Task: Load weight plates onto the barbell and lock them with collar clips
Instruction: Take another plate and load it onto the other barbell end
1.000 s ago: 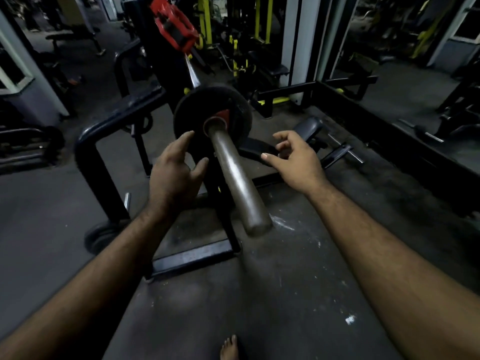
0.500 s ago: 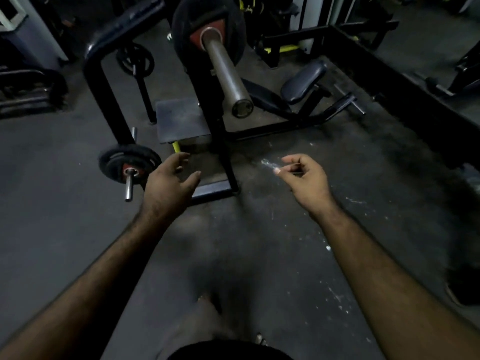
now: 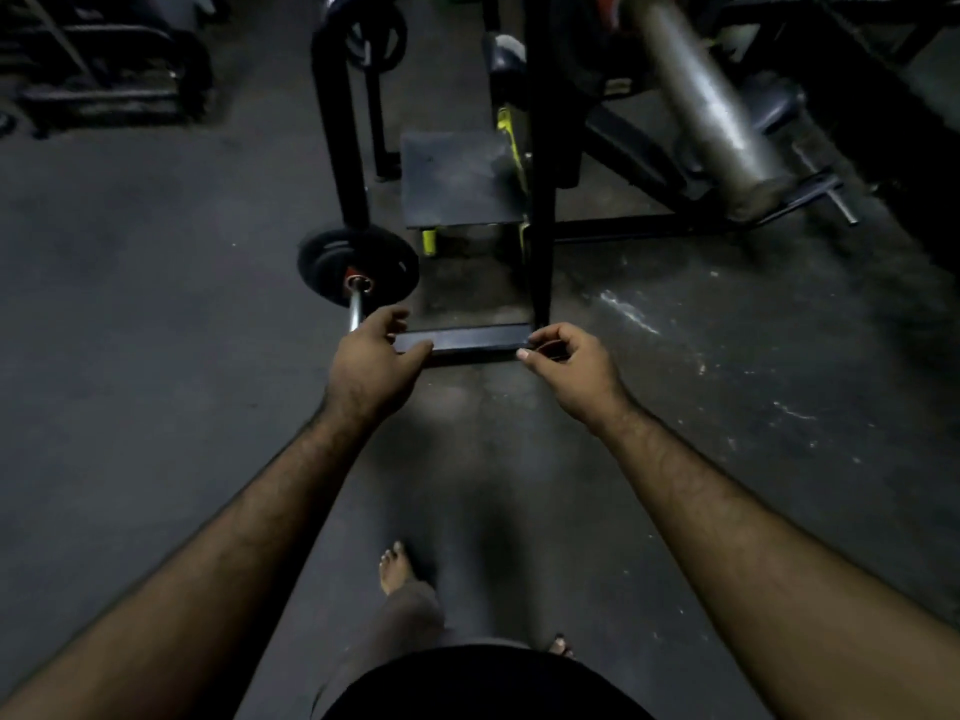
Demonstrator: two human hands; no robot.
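**Gym floor and frame around the lifter**

A black steel rack upright (image 3: 540, 163) rises at twelve o'clock from a flat black base bar (image 3: 467, 339). A square dark platform (image 3: 457, 179) sits beside it. A grey, scuffed rubber floor (image 3: 156, 330) spreads around; one bare foot (image 3: 395, 566) stands at six o'clock.

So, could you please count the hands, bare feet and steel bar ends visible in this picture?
Hands: 2, left hand and right hand
Bare feet: 2, front foot and rear foot
Bar ends: 2, barbell sleeve and thin bar
Total: 6
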